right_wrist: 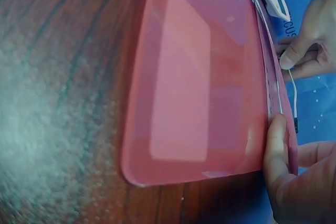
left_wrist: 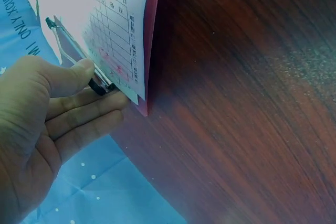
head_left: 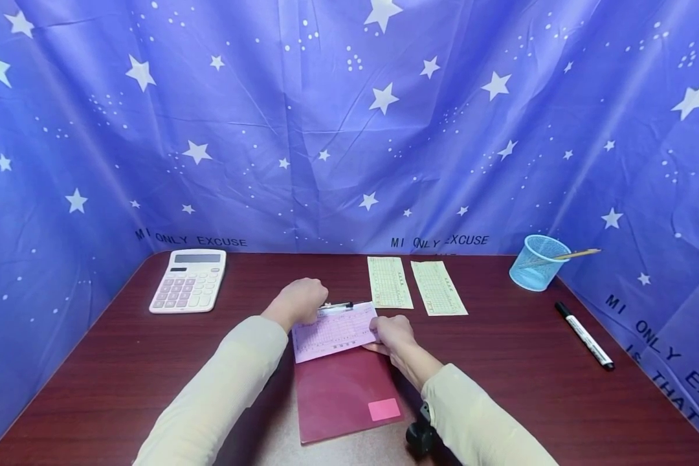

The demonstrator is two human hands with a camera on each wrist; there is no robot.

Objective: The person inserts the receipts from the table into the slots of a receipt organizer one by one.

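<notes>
A dark red clip folder [head_left: 346, 395] with a pink label [head_left: 384, 410] at its lower right lies in the middle of the table. Across its upper part is a pink printed form [head_left: 338, 332], beside the metal clip [left_wrist: 79, 51] with black ends. My left hand [head_left: 304, 301] pinches the clip end, thumb on the wire lever and fingers behind the board. At the form's right edge, my right hand [head_left: 393, 336] grips it between thumb and fingers. In the right wrist view, the folder [right_wrist: 231, 103] stands tilted, its label [right_wrist: 181, 87] facing the camera.
Two pale yellow printed slips [head_left: 390, 283] lie behind the folder. A white calculator [head_left: 188, 281] is at the back left. At the right are a blue mesh pen cup [head_left: 532, 268] holding a pencil, and a black-and-white marker [head_left: 584, 335]. A starry blue curtain [head_left: 326, 129] encloses the table.
</notes>
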